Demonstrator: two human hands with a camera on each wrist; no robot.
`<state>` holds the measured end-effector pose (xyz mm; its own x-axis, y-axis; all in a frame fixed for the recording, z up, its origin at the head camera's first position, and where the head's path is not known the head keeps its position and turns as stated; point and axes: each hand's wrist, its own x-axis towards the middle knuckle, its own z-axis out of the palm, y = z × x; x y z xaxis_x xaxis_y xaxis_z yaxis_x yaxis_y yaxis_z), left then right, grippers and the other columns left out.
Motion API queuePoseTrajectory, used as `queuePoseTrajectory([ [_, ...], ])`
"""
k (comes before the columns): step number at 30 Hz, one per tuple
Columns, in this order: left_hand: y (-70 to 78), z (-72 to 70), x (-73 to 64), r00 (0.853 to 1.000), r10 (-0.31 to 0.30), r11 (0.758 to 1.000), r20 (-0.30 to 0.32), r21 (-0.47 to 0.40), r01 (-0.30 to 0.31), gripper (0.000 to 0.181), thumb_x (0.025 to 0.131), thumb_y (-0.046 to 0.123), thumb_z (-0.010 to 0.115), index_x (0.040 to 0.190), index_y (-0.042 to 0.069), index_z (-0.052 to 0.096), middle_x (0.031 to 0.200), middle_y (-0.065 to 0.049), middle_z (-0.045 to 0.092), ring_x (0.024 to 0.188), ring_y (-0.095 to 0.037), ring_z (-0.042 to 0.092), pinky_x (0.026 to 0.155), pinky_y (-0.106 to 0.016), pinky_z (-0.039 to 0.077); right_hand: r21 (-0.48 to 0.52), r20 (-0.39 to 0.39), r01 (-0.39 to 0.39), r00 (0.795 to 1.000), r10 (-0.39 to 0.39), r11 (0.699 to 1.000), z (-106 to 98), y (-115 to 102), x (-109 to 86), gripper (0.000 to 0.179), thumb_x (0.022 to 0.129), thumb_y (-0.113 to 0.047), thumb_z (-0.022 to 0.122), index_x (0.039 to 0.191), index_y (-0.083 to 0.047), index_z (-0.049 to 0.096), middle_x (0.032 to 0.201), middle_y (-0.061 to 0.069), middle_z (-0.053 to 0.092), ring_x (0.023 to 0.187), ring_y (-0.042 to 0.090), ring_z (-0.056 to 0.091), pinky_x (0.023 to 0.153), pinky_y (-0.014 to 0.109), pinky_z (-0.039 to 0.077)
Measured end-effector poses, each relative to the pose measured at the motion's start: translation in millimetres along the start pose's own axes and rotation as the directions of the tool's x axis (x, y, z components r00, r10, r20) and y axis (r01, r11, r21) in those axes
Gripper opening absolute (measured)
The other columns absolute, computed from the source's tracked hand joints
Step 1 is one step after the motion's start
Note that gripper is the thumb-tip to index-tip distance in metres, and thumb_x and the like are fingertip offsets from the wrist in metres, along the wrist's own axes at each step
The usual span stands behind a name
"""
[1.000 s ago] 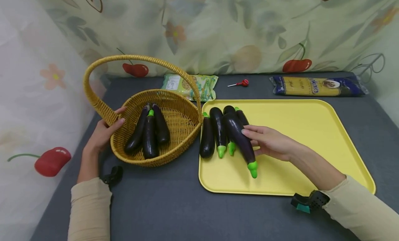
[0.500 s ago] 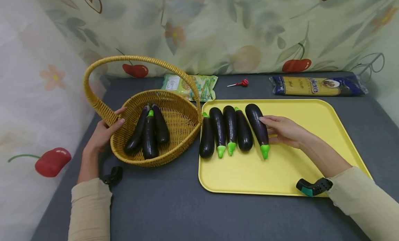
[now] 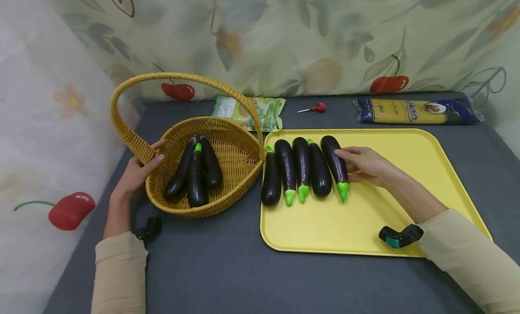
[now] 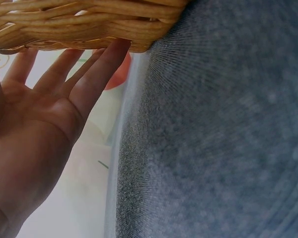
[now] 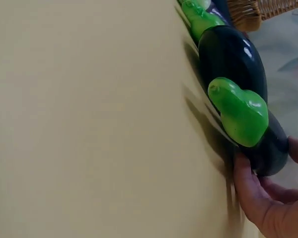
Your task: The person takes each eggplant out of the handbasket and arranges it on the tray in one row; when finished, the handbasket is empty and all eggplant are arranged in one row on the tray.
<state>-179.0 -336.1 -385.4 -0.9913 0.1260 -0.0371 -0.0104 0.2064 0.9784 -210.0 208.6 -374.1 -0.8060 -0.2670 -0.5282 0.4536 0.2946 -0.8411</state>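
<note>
With thumb and fingers, my right hand [image 3: 367,165] pinches a dark purple eggplant [image 3: 331,157] at the right end of a row on the yellow tray [image 3: 410,205]. Its bright green cap [image 5: 246,119] faces the right wrist camera. Several other eggplants [image 3: 301,163] lie side by side to its left, some with caps toward me, others turned away. My left hand [image 3: 134,174] grips the wicker basket [image 3: 237,163] at the left foot of its handle, thumb over the rim and fingers against the outer wall. Inside the basket lie 3 eggplants [image 3: 197,178].
Behind the basket lies a green and yellow snack packet [image 3: 268,111]. A red lollipop [image 3: 320,107] is at the back middle, and a long blue and yellow pasta pack [image 3: 418,112] at the back right. Patterned cloth [image 3: 284,39] hangs behind the dark table [image 3: 227,269].
My right hand has carried the eggplant from across the row over to its right end and down into line with the others. The left hand and basket have stayed put.
</note>
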Motion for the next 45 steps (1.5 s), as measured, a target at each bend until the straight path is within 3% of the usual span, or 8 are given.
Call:
queuePoseTrajectory([
  [8,-1.3,-0.1,0.9,1.0,0.001,1.0,-0.003,0.003,-0.001,0.053,0.098,0.023,0.056,0.148,0.016,0.039,0.142,-0.016,0.038,0.109,-0.009,0.052,0.08,-0.017,0.046,-0.152,-0.097,-0.002,0.995,-0.013,0.988,7.4,-7.2,0.8,0.072,0.097,-0.042,0.052,0.147,0.004,0.029,0.1,0.008,0.057,0.078,0.009,0.06,0.072,0.027,0.053],
  [13,-1.9,-0.4,0.8,1.0,0.003,1.0,0.001,-0.003,-0.003,0.053,0.098,0.023,0.056,0.148,0.015,0.038,0.139,-0.015,0.04,0.108,-0.009,0.053,0.08,-0.018,0.047,-0.227,-0.126,0.009,0.991,-0.038,0.974,9.3,-8.4,4.0,0.071,0.097,-0.042,0.052,0.146,0.004,0.03,0.11,0.015,0.051,0.082,0.013,0.057,0.071,0.027,0.053],
  [17,-2.5,-1.2,0.5,1.0,0.007,0.999,0.007,-0.034,-0.006,0.053,0.098,0.021,0.056,0.148,0.014,0.038,0.134,-0.012,0.043,0.105,-0.01,0.055,0.077,-0.019,0.048,-0.229,-0.116,0.024,0.992,-0.051,0.973,8.7,-8.7,6.2,0.073,0.098,-0.043,0.051,0.148,0.003,0.025,0.111,0.017,0.051,0.083,0.013,0.058,0.071,0.029,0.054],
  [27,-1.6,-1.5,0.0,1.0,0.013,1.0,0.006,-0.01,-0.013,0.053,0.098,0.022,0.055,0.148,0.014,0.038,0.133,-0.01,0.044,0.105,-0.009,0.055,0.077,-0.019,0.048,-0.258,-0.135,0.005,0.99,-0.041,0.966,8.5,-11.6,6.9,0.079,0.094,-0.05,0.053,0.148,0.001,0.026,0.115,0.018,0.048,0.078,0.012,0.057,0.067,0.027,0.053],
  [34,-0.7,-0.7,0.2,1.0,0.005,1.0,0.007,-0.009,-0.005,0.053,0.099,0.022,0.055,0.148,0.014,0.038,0.132,-0.011,0.043,0.104,-0.01,0.055,0.077,-0.019,0.048,-0.253,-0.155,-0.007,0.987,-0.034,0.968,4.3,-15.5,2.6,0.074,0.096,-0.049,0.05,0.146,0.001,0.03,0.119,0.02,0.048,0.082,0.015,0.057,0.069,0.027,0.053],
  [38,-0.4,-0.6,0.5,1.0,0.009,1.0,0.009,-0.009,-0.009,0.053,0.099,0.023,0.055,0.148,0.015,0.038,0.131,-0.01,0.045,0.104,-0.01,0.055,0.077,-0.019,0.048,-0.255,-0.106,0.013,0.994,-0.041,0.967,-6.9,-22.7,-3.7,0.076,0.097,-0.051,0.046,0.146,0.004,0.027,0.128,0.026,0.045,0.089,0.017,0.059,0.076,0.031,0.053],
  [45,-0.2,-0.4,-0.1,1.0,0.013,1.0,0.012,0.007,-0.013,0.053,0.099,0.022,0.054,0.148,0.015,0.037,0.135,-0.014,0.042,0.105,-0.01,0.055,0.078,-0.019,0.048,-0.267,0.077,0.05,0.997,-0.03,0.962,-28.7,-38.8,-10.2,0.075,0.097,-0.054,0.043,0.141,0.005,0.035,0.127,0.025,0.049,0.102,0.026,0.06,0.083,0.039,0.051],
])
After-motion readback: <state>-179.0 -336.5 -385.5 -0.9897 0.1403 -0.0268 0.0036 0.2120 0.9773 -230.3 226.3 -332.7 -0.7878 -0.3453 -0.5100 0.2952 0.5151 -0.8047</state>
